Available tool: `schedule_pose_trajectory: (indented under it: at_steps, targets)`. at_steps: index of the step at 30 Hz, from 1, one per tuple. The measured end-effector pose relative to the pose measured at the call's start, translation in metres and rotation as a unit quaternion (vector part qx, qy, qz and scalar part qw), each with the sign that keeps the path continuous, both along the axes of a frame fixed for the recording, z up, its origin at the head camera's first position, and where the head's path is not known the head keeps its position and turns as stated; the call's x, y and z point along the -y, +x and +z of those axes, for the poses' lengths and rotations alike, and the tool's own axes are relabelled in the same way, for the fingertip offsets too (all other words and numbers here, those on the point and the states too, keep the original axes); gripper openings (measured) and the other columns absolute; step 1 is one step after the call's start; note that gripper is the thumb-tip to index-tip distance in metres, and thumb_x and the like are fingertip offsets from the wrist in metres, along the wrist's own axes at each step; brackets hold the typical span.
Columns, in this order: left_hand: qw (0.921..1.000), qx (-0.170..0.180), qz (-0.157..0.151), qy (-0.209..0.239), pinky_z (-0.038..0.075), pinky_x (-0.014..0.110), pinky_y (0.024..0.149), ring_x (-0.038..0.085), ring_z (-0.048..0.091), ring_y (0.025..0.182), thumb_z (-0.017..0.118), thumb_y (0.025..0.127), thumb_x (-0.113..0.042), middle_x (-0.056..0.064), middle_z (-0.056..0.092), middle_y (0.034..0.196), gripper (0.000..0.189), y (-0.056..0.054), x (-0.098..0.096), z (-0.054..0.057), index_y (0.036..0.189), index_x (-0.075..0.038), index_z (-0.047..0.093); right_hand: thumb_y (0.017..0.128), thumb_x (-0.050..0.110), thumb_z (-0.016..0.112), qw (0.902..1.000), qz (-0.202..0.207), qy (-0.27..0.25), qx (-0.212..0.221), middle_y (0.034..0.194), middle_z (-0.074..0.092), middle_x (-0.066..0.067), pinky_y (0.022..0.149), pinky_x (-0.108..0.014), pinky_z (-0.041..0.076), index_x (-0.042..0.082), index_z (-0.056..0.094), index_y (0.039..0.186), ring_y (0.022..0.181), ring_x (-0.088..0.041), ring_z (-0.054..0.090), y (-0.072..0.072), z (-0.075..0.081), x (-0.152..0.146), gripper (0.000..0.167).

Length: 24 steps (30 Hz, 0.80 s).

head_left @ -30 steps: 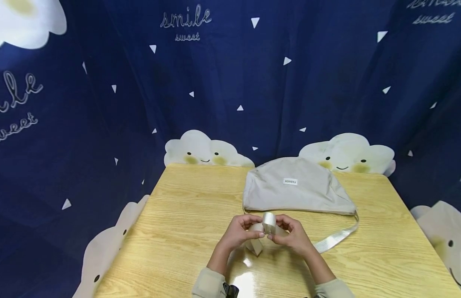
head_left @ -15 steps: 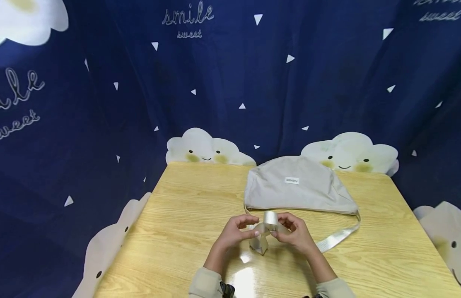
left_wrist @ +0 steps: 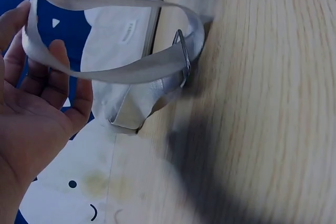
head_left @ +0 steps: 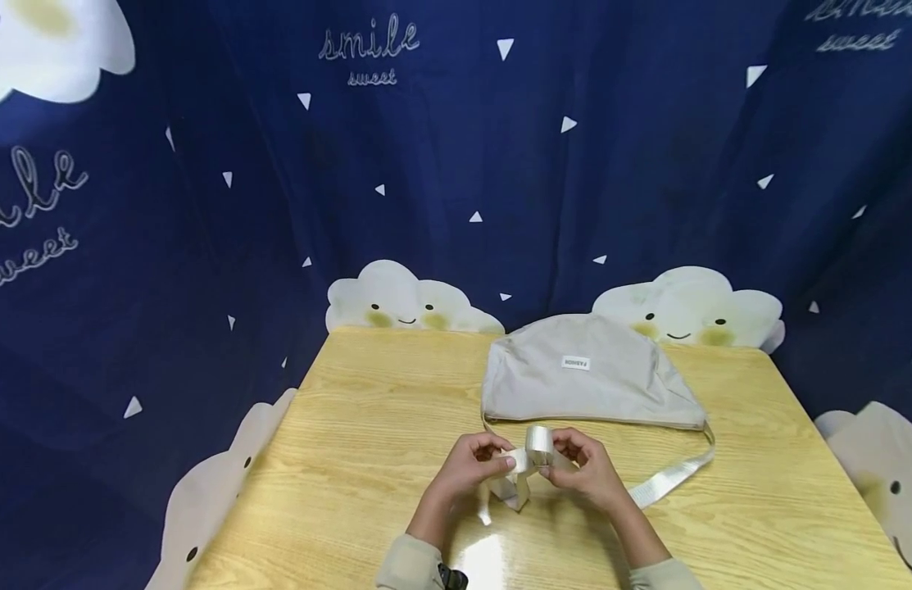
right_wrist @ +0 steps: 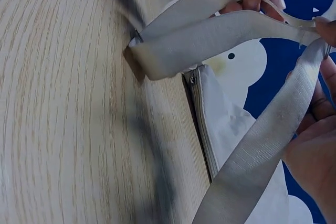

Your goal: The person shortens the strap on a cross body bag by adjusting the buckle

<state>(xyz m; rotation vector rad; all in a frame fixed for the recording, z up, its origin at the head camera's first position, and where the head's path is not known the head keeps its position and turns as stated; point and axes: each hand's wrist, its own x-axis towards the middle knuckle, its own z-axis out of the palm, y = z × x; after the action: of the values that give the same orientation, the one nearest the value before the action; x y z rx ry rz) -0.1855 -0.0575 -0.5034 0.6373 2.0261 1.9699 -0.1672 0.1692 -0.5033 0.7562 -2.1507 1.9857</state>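
A pale beige shoulder bag (head_left: pixel 573 385) lies on the table with its small label upside down. In front of it, my left hand (head_left: pixel 466 467) pinches a loop of the bag's webbing strap (left_wrist: pixel 131 72) between thumb and fingers. My right hand (head_left: pixel 584 463) pinches the strap beside an upright loop, where several layers meet. A metal slider buckle (left_wrist: pixel 181 53) sits on the looped strap, low over the table. In the right wrist view a long strap length runs from my right fingers down past the bag's zipper (right_wrist: pixel 197 124).
The wooden table (head_left: pixel 382 385) spreads around the bag. A dark blue curtain (head_left: pixel 441 139) with cloud and triangle prints hangs behind and at the sides. Some strap (head_left: pixel 669 479) trails on the table to the right of my right hand.
My left hand has drawn slightly apart from the right, its fingers closing onto the strap after loosening. The hanging strap loop has shifted shape. The bag stays in place.
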Motion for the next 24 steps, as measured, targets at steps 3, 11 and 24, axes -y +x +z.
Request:
schedule_pose_trajectory:
  at_steps: [3,11,24]
  targets:
    - [0.9999,-0.014,0.007,-0.006,0.042,0.019,0.058,0.005,0.049,0.063,0.065,0.083,0.002,0.012,0.057,0.077,0.018,0.0,0.003,0.001,0.098,0.012,0.063,0.068,-0.018,0.068,1.0,0.004,-0.001,0.0,0.082,0.058,-0.019,0.061,-0.033,0.043,-0.011,0.058,0.101,0.073,-0.025,0.054,-0.003,-0.006,-0.001,0.036]
    - [0.9986,-0.045,0.026,0.007,0.04,0.019,0.06,0.011,0.05,0.069,0.064,0.082,0.007,0.022,0.062,0.091,0.013,-0.004,0.019,0.001,0.093,0.014,0.063,0.067,-0.02,0.069,0.9996,-0.018,-0.012,0.018,0.086,0.059,-0.007,0.065,-0.028,0.044,-0.011,0.058,0.103,0.077,-0.014,0.054,-0.009,-0.022,-0.01,0.039]
    - [0.9996,-0.001,0.01,-0.028,0.048,0.031,0.076,0.019,0.059,0.087,0.065,0.084,0.001,0.021,0.06,0.107,0.021,0.001,0.016,0.003,0.103,0.01,0.063,0.068,-0.019,0.068,0.9997,-0.019,-0.004,0.011,0.086,0.059,-0.005,0.065,-0.027,0.045,-0.014,0.056,0.102,0.078,-0.012,0.054,0.004,0.003,0.0,0.036]
